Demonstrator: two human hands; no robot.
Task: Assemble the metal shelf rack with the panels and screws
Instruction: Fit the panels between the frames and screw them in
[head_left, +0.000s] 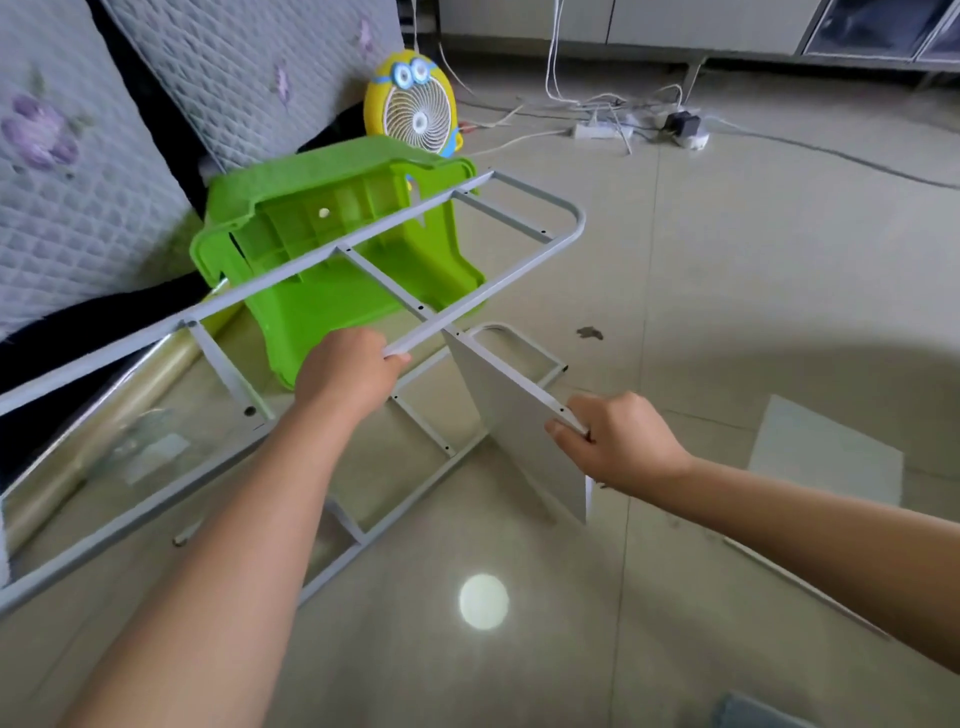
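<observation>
Head view: with my left hand (348, 374) gripping the rail of the raised grey tubular side frame (578, 218) and my right hand (623, 441) pinching the top edge of the upright white flat panel (514, 421) beneath it, I should align their screw holes before fastening.

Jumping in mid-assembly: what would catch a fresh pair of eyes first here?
The green stool, tipped on its side at centre-left, with a yellow cartoon fan behind it. In front, the left hand grips the rail of a grey rack frame, while the right hand pinches the top edge of a white panel.
</observation>
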